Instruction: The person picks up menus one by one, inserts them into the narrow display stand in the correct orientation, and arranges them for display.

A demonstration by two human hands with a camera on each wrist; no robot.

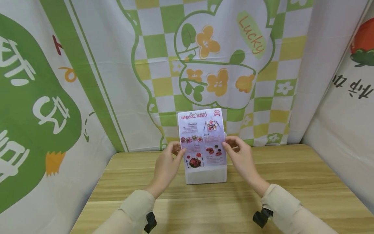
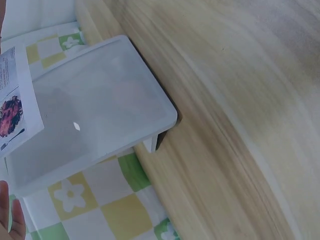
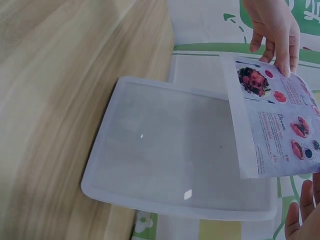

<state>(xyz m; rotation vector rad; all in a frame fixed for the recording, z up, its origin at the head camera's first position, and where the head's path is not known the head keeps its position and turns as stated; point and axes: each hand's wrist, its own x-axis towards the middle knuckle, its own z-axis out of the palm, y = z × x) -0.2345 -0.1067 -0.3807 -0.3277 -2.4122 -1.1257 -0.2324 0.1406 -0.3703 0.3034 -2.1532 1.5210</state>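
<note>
A printed menu card (image 1: 202,136) stands upright, its lower part inside a clear acrylic stand (image 1: 206,175) on the wooden table (image 1: 292,182). My left hand (image 1: 180,152) pinches the card's left edge and my right hand (image 1: 230,145) pinches its right edge, both at mid height. In the right wrist view the card (image 3: 272,125) overlaps the stand's clear panel (image 3: 170,155); the left hand (image 3: 274,30) holds the card's far edge, and right-hand fingertips (image 3: 302,210) show at the bottom corner. The left wrist view shows the stand (image 2: 95,120) and a corner of the card (image 2: 12,100).
Printed green, yellow and white fabric (image 1: 210,65) hangs close behind the table and along both sides. The stand sits near the table's back edge. Bare wood (image 1: 210,208) stretches between the stand and my sleeves.
</note>
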